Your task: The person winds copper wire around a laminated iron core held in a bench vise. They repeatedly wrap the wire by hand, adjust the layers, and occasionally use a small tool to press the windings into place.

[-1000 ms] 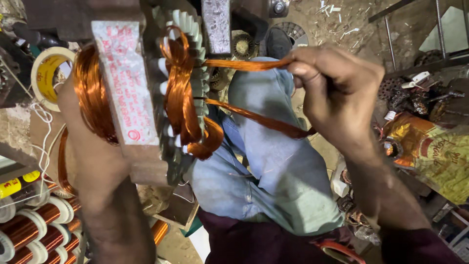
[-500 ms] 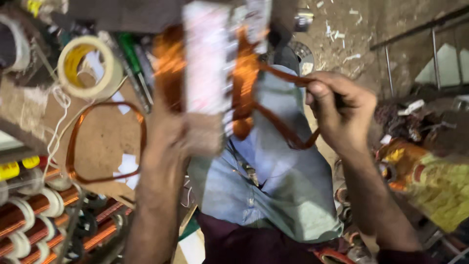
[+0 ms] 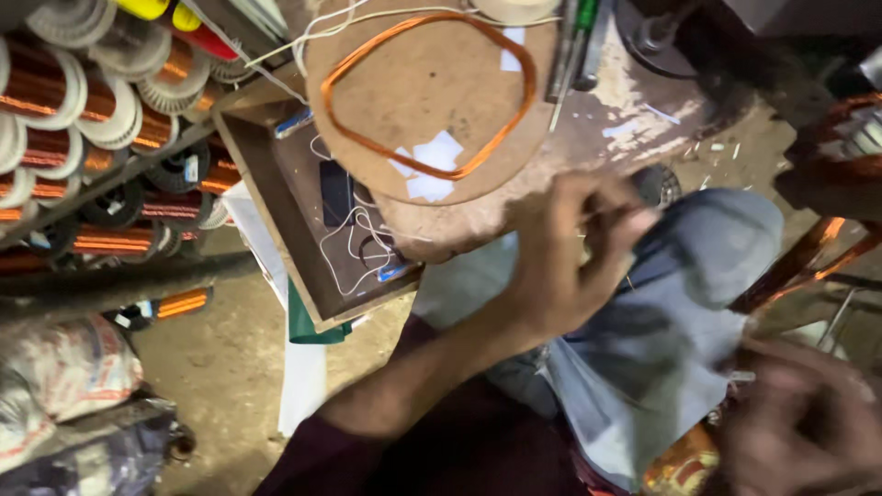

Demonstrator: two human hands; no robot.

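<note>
Copper wire loop (image 3: 427,92) lies flat on a round board (image 3: 432,197) at the top of the view, with white paper scraps (image 3: 432,165) inside its lower bend. Left hand (image 3: 570,262) hovers just below the board's edge, fingers curled together over the knee in pale blue cloth (image 3: 680,321); whether it pinches anything cannot be told. Right hand (image 3: 808,422) is a blur at the lower right, so its grip cannot be told either. Copper strands (image 3: 808,257) run slantwise just above it, toward a wound coil (image 3: 841,138) at the right edge. Left of the board sits an open wooden box (image 3: 312,211) (a tangle of white cord inside). Spools of copper wire (image 3: 83,119) crowd the rack at far left.
</note>
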